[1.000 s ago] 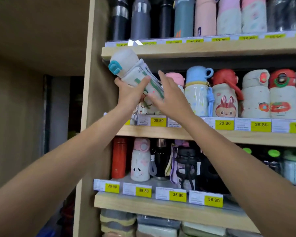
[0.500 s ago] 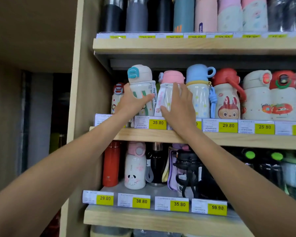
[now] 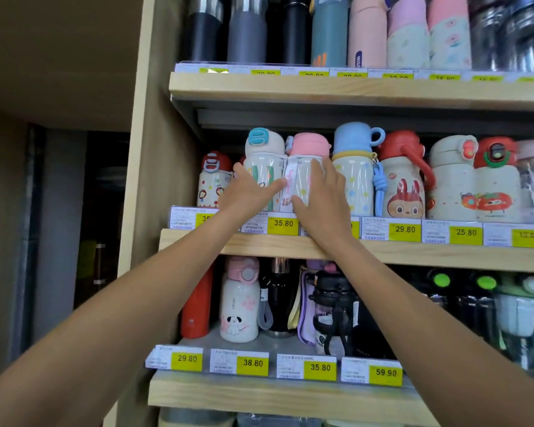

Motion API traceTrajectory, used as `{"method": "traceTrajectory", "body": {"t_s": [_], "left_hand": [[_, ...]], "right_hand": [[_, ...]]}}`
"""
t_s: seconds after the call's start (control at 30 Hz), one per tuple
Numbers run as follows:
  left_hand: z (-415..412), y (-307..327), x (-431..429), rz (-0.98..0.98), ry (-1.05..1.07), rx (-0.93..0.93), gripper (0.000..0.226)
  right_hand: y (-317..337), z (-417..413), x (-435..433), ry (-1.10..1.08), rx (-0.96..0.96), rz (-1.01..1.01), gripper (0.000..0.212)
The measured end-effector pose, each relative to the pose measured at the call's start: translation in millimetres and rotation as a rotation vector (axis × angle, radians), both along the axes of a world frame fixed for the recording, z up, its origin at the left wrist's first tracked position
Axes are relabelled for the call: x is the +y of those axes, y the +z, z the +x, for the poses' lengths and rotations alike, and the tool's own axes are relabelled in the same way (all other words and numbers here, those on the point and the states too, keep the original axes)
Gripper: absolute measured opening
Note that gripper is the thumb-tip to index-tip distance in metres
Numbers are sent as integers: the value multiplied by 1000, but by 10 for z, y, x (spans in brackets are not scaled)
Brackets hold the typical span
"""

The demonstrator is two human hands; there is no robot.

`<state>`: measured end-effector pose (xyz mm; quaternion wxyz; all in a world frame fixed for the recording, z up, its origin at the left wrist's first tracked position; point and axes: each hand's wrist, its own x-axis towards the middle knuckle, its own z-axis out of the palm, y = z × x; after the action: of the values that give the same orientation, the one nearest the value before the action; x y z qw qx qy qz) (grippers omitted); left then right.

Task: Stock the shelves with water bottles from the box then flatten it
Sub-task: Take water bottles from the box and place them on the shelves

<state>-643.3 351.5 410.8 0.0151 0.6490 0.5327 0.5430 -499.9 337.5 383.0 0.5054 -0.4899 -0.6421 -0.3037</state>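
A white water bottle [image 3: 264,146] with a teal latch on its lid stands upright on the middle shelf [image 3: 413,257], second from the left. My left hand [image 3: 248,195] grips its lower body, thumb across the front. Just right of it stands a pink-lidded bottle [image 3: 309,146], touching the white one. My right hand [image 3: 321,201] rests on the front of the pink-lidded bottle with its fingers straight up. The box is not in view.
A small red-lidded bottle [image 3: 213,180] stands left of the white one, against the wooden side panel [image 3: 154,180]. A blue-lidded bottle [image 3: 355,167] and several more fill the shelf to the right. Tall flasks [image 3: 330,32] line the upper shelf; more bottles [image 3: 239,306] stand below.
The white bottle, held tilted in front of the shelf a second ago, now stands upright on the middle shelf. My right hand shifted from it onto the pink-lidded bottle.
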Motion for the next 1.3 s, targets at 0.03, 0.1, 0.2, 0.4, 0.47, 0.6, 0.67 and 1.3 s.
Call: {"method": "traceTrajectory", "body": {"t_s": [0.03,0.1,0.2,0.4,0.47,0.6,0.67,1.3], "left_hand": [[18,-19,-9,23,22,-5,93],[58,-73,-41,70,51,-27,91],[179,-202,-120,167,110,15,97],[604,-584,-379,324,29,-83,68],[922,-750,-552,331,-64,-125,56],[1709,-1045,-920,333,-382,-290,39],[2178,-1194,-1109,268,-500,-356,32],[6332,-3114,-2179,-620,-1046,-110,8]], "right_hand": [[-7,3,-8,16,9,-8,68],[-33,18,-26,69,34,-26,64],[-92,120,-107,184,42,-50,58],[-313,542,-443,348,55,-83,50],[-431,845,-613,344,79,-111,51],[-707,1535,-989,379,185,-132,47],[-886,1970,-1210,375,276,-141,42],[-2888,6175,-3094,-66,776,-705,18]]}}
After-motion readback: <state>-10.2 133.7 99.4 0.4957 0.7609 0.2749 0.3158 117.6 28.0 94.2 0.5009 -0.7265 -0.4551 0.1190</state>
